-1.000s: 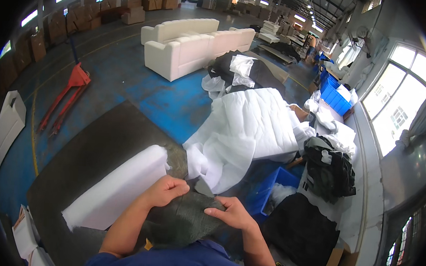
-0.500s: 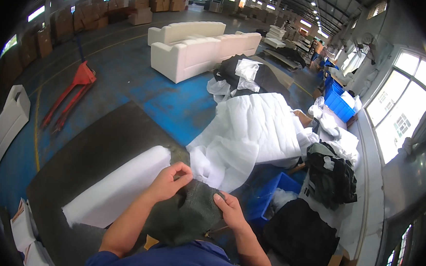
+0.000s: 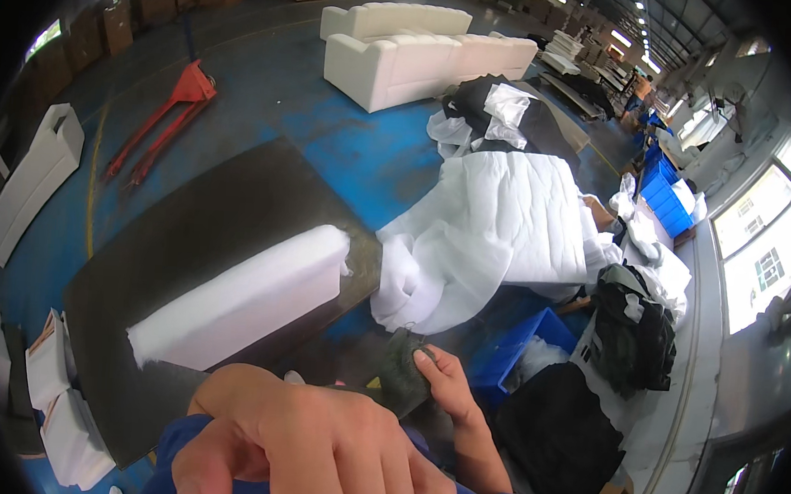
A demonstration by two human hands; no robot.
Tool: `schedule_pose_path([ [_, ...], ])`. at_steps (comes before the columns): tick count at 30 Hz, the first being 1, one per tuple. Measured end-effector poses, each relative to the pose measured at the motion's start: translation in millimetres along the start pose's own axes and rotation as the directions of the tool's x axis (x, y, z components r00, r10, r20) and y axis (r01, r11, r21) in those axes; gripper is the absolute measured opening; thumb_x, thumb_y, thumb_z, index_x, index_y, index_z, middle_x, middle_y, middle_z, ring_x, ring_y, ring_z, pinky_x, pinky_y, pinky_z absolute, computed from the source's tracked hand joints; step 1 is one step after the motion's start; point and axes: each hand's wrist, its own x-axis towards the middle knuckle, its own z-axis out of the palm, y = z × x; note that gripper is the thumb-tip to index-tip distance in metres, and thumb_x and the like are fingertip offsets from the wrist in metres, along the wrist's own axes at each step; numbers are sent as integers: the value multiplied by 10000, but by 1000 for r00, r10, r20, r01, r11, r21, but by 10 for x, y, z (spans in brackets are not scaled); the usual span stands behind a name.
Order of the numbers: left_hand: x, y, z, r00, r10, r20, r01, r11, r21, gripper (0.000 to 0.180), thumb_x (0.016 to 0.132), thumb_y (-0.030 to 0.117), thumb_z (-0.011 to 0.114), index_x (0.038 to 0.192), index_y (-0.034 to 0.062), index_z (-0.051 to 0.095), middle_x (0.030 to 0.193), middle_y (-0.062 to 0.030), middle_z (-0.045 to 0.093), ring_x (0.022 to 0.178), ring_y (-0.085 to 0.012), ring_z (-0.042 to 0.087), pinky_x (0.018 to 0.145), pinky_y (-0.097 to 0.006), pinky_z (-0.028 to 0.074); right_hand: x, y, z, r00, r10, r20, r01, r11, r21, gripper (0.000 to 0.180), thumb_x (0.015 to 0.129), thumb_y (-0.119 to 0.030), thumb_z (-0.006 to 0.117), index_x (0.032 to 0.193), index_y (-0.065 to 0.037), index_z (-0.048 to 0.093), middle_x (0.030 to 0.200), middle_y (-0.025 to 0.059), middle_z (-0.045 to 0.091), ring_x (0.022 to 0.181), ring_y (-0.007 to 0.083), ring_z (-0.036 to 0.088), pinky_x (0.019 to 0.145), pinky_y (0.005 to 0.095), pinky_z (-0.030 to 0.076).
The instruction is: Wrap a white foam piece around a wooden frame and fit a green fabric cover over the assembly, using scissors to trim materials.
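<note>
My left hand [image 3: 320, 451] is raised large and close at the bottom of the view. Its back and bent knuckles show, with the fingers curled together; their tips and anything between them are hidden. My right hand [image 3: 446, 381] is closed on the edge of a dark green-grey piece of fabric [image 3: 403, 374], its thumb on top. Part of that fabric is hidden behind my left hand. Just beyond lies a long white padded block [image 3: 247, 297] on a dark-topped table [image 3: 208, 199].
White wadding [image 3: 497, 217] drapes over a support ahead. To the right are a blue crate [image 3: 534, 346], black cloth [image 3: 560, 438] and a dark fabric heap [image 3: 635, 330]. White sofas [image 3: 425, 63] and a red pallet jack [image 3: 173, 111] stand farther off.
My left hand has come off the fabric's far edge and risen toward the camera. My right hand still grips the fabric, which now hangs more bunched. The view has shifted.
</note>
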Motion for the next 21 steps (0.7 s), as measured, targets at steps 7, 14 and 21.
schedule_pose_path([
  [7,10,-30,-38,1000,-16,0,16,999,47,572,905,559,580,545,125,484,515,-1,374,424,-170,443,828,-494,473,-56,47,-98,1000,25,-17,-24,999,36,238,1019,-214,509,1021,-12,635,897,-52,621,802,25,521,738,211,444],
  [14,-12,-47,-34,998,-47,-50,48,999,18,584,896,565,595,536,119,485,498,-3,360,414,-164,432,831,-509,490,-34,138,-118,1000,25,7,-25,997,70,249,1018,-223,513,1035,-8,639,913,-46,630,812,26,528,743,209,449],
  [21,-74,-101,-113,998,-57,-42,55,998,-30,560,881,557,623,565,104,531,505,-10,408,418,-184,478,951,-580,443,-11,160,-50,999,30,-23,-28,997,73,251,1017,-230,515,1010,-11,639,886,-49,619,780,26,521,719,206,445],
])
